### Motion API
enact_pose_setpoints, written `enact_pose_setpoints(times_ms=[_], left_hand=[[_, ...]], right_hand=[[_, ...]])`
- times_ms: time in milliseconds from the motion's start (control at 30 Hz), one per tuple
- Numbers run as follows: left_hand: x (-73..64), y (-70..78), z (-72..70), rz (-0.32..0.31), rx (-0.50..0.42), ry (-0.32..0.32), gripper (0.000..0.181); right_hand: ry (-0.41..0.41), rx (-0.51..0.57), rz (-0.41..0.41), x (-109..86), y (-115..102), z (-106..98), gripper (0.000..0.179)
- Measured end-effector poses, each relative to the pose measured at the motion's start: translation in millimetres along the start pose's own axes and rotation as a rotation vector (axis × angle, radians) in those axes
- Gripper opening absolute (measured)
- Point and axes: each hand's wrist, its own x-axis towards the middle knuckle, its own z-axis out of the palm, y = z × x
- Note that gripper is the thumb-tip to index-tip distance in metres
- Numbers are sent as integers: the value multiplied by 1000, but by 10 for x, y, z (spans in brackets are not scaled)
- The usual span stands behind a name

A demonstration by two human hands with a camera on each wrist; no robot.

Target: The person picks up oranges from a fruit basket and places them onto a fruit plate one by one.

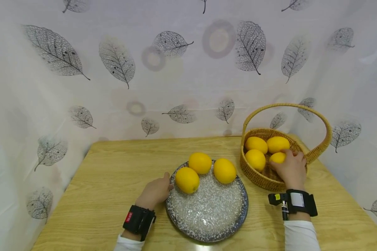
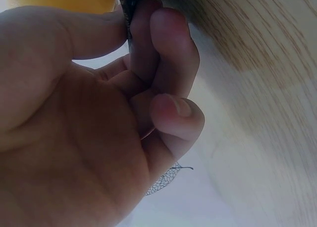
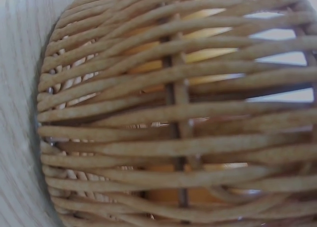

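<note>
My left hand [image 1: 157,191] pinches the left rim of a round speckled grey plate [image 1: 207,212] with a dark edge. In the left wrist view, the thumb lies on one side of the plate rim [image 2: 130,9] and curled fingers on the other. Three yellow lemons [image 1: 187,180] sit toward the back of the plate. At the right, my right hand [image 1: 291,169] reaches into a wicker basket [image 1: 260,179] and holds a lemon [image 1: 277,158], its fingers curled over it. Woven strands [image 3: 173,148] fill the right wrist view and hide that hand.
More lemons [image 1: 255,160] lie in the basket beside the right hand. Its tall arched handle [image 1: 286,104] rises over the opening. A wooden table [image 1: 122,164] carries everything, and a leaf-patterned curtain [image 1: 188,80] hangs behind it.
</note>
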Motion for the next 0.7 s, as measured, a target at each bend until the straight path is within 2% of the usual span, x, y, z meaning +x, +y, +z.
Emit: enact_pose_setpoints(times_ms=[367, 533, 700], left_hand=[[9, -18, 21, 16, 8, 18, 57], [5, -22, 19, 46, 33, 35, 57], [6, -27, 27, 43, 29, 35, 57]], right_hand=[[22, 77, 62, 60, 0, -55, 75], [35, 96, 72, 42, -53, -136, 76], [29, 132, 77, 21, -131, -235, 79]])
